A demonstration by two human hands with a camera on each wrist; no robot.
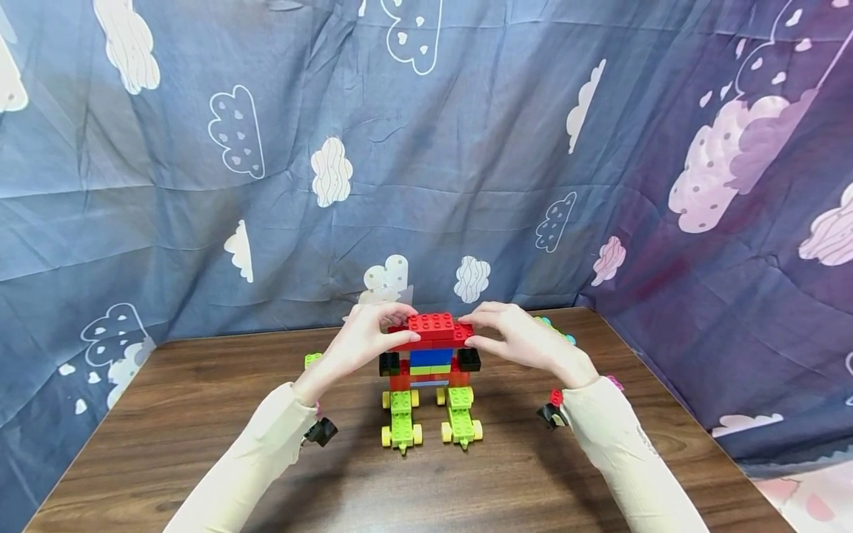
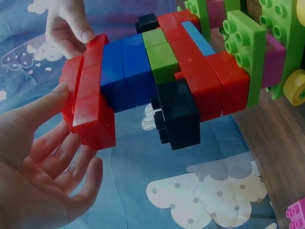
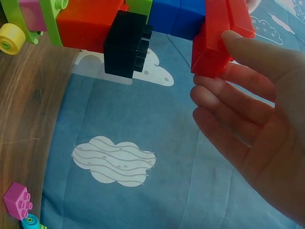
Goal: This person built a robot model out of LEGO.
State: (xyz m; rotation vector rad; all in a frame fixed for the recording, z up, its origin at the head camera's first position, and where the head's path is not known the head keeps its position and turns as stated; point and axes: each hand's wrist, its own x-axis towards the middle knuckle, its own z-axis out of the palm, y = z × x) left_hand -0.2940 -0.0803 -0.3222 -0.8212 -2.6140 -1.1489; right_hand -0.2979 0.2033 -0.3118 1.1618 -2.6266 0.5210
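Hands meet at the centre of the head view: your left hand (image 1: pixel 363 342) and right hand (image 1: pixel 526 340) pinch the ends of the red top brick (image 1: pixel 432 329) on the block figure (image 1: pixel 430 385) standing on the wooden table (image 1: pixel 200 414). Low left in the left-wrist view, your thumb (image 2: pixel 45 102) presses the brick's end above loosely spread fingers; at the right-wrist view's upper right, your thumb (image 3: pixel 267 59) and curled fingers clamp the other end. Seating it looks the step in hand; next calls for even downward pressure.

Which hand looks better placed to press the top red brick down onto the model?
Probably either: the left hand and right hand each pinch one end of the red brick atop the model. No clear advantage; pressing with both seems best.
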